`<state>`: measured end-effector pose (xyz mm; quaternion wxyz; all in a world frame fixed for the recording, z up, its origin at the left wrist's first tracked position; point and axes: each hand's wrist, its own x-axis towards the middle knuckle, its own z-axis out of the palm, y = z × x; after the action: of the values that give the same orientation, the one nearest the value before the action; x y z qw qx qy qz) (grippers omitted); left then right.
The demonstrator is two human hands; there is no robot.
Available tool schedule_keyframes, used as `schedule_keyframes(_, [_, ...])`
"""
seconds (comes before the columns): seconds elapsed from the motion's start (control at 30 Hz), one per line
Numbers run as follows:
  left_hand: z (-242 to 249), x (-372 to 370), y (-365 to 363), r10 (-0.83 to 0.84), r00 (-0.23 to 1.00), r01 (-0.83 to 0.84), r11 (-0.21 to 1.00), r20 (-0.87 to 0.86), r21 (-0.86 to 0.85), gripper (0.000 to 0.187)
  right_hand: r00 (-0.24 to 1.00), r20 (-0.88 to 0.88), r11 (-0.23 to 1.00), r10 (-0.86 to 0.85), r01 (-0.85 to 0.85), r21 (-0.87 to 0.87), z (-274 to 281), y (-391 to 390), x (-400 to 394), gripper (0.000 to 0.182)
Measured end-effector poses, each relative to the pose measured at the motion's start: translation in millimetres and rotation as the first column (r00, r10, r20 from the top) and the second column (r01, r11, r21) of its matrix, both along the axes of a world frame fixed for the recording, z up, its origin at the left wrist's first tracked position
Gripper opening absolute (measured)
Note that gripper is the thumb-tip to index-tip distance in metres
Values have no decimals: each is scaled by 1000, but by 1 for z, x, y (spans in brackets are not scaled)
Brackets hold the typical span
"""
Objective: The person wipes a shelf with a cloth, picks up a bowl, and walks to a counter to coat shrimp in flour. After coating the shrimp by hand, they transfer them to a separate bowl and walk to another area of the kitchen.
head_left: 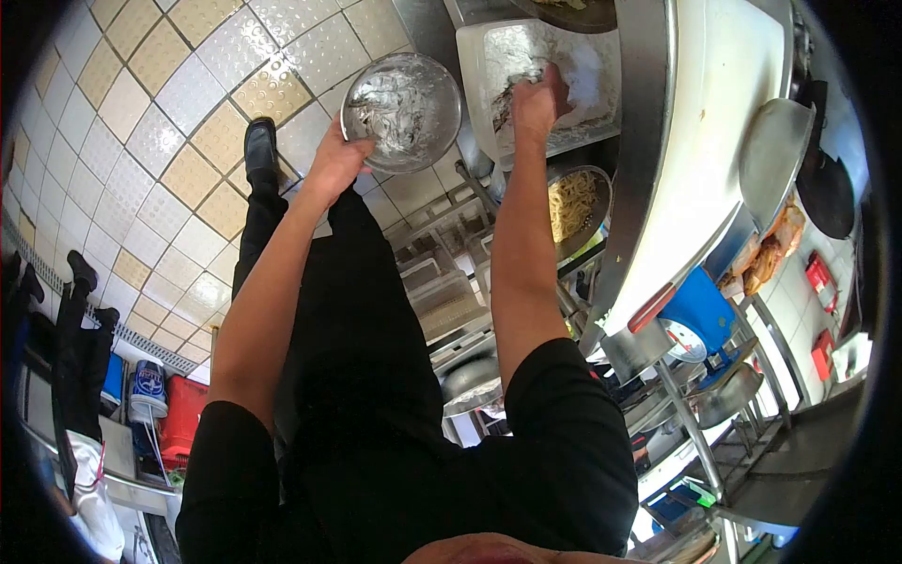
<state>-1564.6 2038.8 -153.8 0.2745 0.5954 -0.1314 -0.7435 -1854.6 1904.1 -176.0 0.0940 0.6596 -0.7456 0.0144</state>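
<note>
My left hand [340, 162] grips the near rim of a round metal bowl [438, 113], held out over the tiled floor. White powder and darker streaks coat its inside. My right hand [539, 105] reaches down into a white plastic tub [474, 94] to the right of the bowl. Its fingers look curled, and their tips are partly hidden. Around them lies white powder with some dark, stringy-looking material that I cannot identify. Just below the tub, a bowl of noodles [571, 205] sits beside my right forearm.
A white cutting board [719, 66] runs along the right side. Past it are a metal scoop-like pan [778, 150], roasted meat [776, 252] and a blue scale [703, 305]. Racks with clear containers [440, 305] stand below. Another person's legs [80, 357] show at far left.
</note>
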Motion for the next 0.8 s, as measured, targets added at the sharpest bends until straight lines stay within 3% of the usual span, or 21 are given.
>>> schedule_keyframes(0.03, [0,0,-2,-4,1000,4,1000,-6,-5,62,1000,-1,1000,17,-17,17,5,-1,2,44])
schedule_keyframes(0.13, [3,-3,-5,3,1000,-4,1000,-27,-8,63,841,430,936,-329,232,264,41,-14,1,38])
schedule_keyframes(0.2, [2,-4,-7,5,999,-5,1000,-33,-4,63,824,424,925,-376,363,115,61,-11,-7,35])
schedule_keyframes(0.27, [-2,-5,-7,-9,999,9,1000,-37,5,64,900,212,925,-381,367,104,84,3,-6,33])
schedule_keyframes(0.3, [-2,-5,-8,-15,999,15,1000,-32,9,65,946,-6,930,-324,320,180,101,12,-2,33])
schedule_keyframes(0.37, [-2,-7,-11,-28,999,28,999,-26,16,65,947,209,970,-243,231,81,96,18,-7,31])
schedule_keyframes(0.4, [-3,-8,-12,-30,999,30,999,-24,17,65,796,591,963,-131,244,-116,68,23,-18,30])
schedule_keyframes(0.47, [-4,-8,-13,-36,999,36,999,-22,16,65,574,812,962,-110,266,-57,43,45,-28,28])
schedule_keyframes(0.53, [-3,-8,-14,-17,999,17,1000,-37,-4,65,277,935,969,-221,172,178,60,56,15,33])
schedule_keyframes(0.57, [-3,-9,-16,-9,999,8,1000,-47,-18,65,-120,984,981,-132,126,147,82,50,62,39])
schedule_keyframes(0.63, [4,-9,-20,11,999,-13,1000,-49,-26,61,-173,954,960,-246,88,264,87,60,107,36])
schedule_keyframes(0.73, [9,-3,-26,25,999,-28,996,-39,-81,56,394,919,983,-10,-166,81,93,59,121,26])
schedule_keyframes(0.8, [13,5,-29,46,999,-47,997,-30,-62,54,352,932,995,-88,71,67,87,51,95,25])
